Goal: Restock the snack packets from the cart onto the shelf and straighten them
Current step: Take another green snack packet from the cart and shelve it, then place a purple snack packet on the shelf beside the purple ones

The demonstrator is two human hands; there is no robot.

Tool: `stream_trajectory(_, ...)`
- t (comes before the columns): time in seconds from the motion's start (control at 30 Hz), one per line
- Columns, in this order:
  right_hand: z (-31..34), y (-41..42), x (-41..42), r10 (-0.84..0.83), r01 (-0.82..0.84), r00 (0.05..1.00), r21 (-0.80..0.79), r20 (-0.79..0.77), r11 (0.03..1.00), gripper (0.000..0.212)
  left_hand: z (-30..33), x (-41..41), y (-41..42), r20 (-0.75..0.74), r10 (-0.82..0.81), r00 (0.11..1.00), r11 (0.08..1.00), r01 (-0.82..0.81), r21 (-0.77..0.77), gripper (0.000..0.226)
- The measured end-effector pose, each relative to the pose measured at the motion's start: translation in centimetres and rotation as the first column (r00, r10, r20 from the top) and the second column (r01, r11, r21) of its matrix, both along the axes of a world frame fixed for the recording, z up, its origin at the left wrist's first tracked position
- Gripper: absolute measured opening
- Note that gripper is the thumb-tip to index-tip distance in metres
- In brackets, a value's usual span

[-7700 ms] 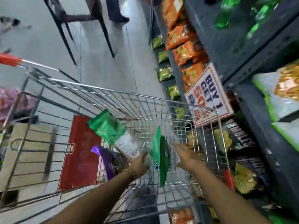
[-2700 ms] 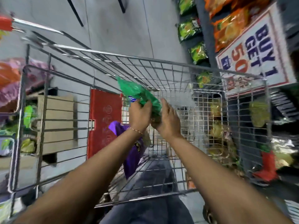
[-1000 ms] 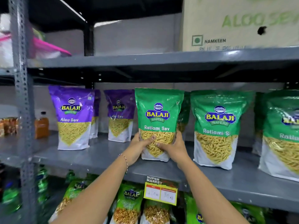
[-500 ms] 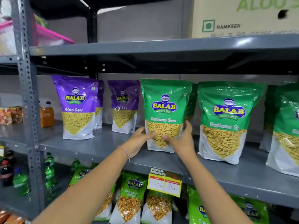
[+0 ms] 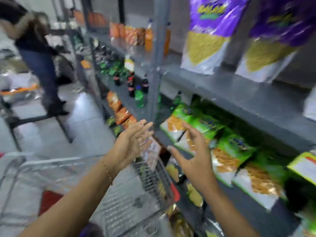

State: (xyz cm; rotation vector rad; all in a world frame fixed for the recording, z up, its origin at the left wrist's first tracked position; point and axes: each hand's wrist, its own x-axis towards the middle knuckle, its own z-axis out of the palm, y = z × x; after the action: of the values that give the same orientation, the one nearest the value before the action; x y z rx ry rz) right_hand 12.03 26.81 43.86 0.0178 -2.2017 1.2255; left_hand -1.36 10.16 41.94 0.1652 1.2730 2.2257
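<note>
The view is blurred by motion. My left hand and my right hand hang in the air with fingers spread, holding nothing, above the wire cart at the bottom centre. Two purple snack packets stand upright on the grey shelf at the upper right. Green packets lie in a row on the shelf below, just right of my right hand. A purple packet edge shows at the cart's bottom. The green packet I set down is out of view.
A grey shelf upright stands just beyond my hands. Drink bottles and orange packets fill lower shelves down the aisle. A person stands on a dark stool frame at the far left.
Both hands have let go of the green packet on the shelf and dropped away from it. My view has swung left and down toward the cart and aisle.
</note>
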Motion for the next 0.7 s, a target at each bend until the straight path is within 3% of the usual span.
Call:
stream_trajectory(0.1, -8.5, -3.7, -4.3, 0.197, -0.215, 0.913, 0.012, 0.356, 0.976, 0.069, -7.7, -0.5, -8.5, 0.129, 0.22, 0.967, 0.953, -0.185, -0.242, 0.018)
stream_trajectory(0.2, -16.1, -7.1, -7.4, 0.304, -0.391, 0.743, 0.019, 0.596, 0.92, 0.073, -14.4, 0.0, -16.5, 0.209, 0.423, 0.882, 0.816, -0.27, -0.512, 0.021)
stream_trajectory(0.3, -22.8, -10.7, -10.0, 0.347, -0.525, 0.519, -0.03, 0.781, 0.851, 0.072, -19.7, 1.1, -22.1, 0.262, 0.569, 0.779, 0.634, -0.213, -0.744, 0.028)
stream_trajectory(0.37, -26.9, -12.8, -11.2, 0.352, -0.63, 0.359, -0.055, 0.864, 0.775, 0.077, -22.5, 2.0, -23.7, 0.306, 0.594, 0.744, 0.567, -0.117, -0.815, 0.028)
stream_trajectory(0.43, -30.5, -14.6, -12.2, 0.328, -0.731, 0.247, -0.047, 0.912, 0.68, 0.082, -25.4, 2.2, -24.4, 0.376, 0.613, 0.695, 0.595, -0.092, -0.799, 0.032)
stream_trajectory(0.57, -37.4, -18.2, -13.6, 0.259, -0.858, 0.076, -0.069, 0.963, 0.509, 0.088, -33.5, 1.7, -26.0, 0.597, 0.648, 0.474, 0.704, -0.072, -0.707, 0.058)
stream_trajectory(0.7, -41.5, -20.2, -14.2, 0.222, -0.916, 0.063, -0.032, 0.973, 0.4, 0.099, -37.0, 1.1, -24.7, 0.692, 0.554, 0.463, 0.811, -0.11, -0.575, 0.064)
